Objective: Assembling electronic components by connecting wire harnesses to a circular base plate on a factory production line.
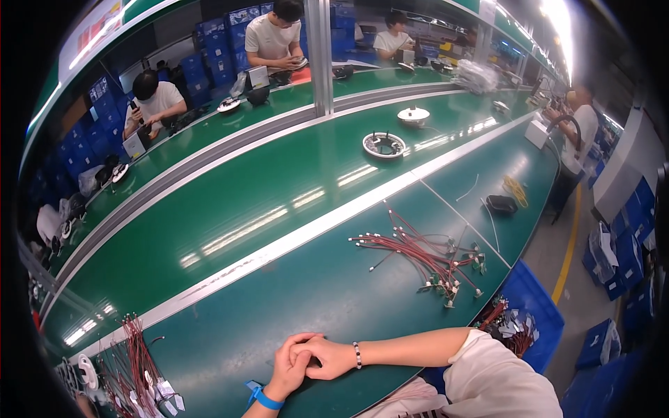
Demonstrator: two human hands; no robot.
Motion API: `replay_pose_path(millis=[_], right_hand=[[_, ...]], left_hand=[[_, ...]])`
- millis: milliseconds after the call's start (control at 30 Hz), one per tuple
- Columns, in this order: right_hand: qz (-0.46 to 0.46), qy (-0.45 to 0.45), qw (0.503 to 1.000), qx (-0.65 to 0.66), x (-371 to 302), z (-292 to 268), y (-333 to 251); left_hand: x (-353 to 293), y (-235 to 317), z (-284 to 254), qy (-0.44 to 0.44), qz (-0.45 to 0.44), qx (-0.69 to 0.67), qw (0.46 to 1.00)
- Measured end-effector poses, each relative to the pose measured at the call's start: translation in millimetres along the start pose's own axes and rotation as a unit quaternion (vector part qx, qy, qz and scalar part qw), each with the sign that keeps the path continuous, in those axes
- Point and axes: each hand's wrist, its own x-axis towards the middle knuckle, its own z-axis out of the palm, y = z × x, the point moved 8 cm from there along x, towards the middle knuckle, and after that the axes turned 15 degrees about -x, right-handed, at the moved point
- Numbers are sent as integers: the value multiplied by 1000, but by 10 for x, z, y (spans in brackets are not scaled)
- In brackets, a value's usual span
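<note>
My left hand (287, 367), with a blue band at the wrist, and my right hand (332, 358), with a beaded bracelet, are clasped together over the near edge of the dark green worktop (279, 299). Fingers of both are folded against each other, and nothing shows between them. Beyond my right forearm lies a loose spread of red-and-black wire leads (418, 254) with white connectors and small green boards at their ends. To the left of my left hand is a second bundle of red wire leads (139, 362) with white tags.
A green conveyor belt (230, 202) runs behind a metal rail, carrying a white ring-shaped housing (384, 145) and a white round lid (413, 116). A blue bin (550, 313) with more leads stands right. A black pouch (502, 203) lies far right. Several people work across the line.
</note>
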Motion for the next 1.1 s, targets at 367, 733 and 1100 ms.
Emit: replay_pose_path(millis=[367, 733, 1100], right_hand=[[-3, 11, 1000, 3, -7, -6, -6], [-12, 40, 999, -18, -2, 6, 102], [-16, 34, 999, 10, -2, 211, 269]], left_hand=[[7, 58, 18, 28, 16, 0, 999], [42, 62, 28, 5, 3, 22, 1000], [-103, 90, 24, 56, -24, 69, 996]])
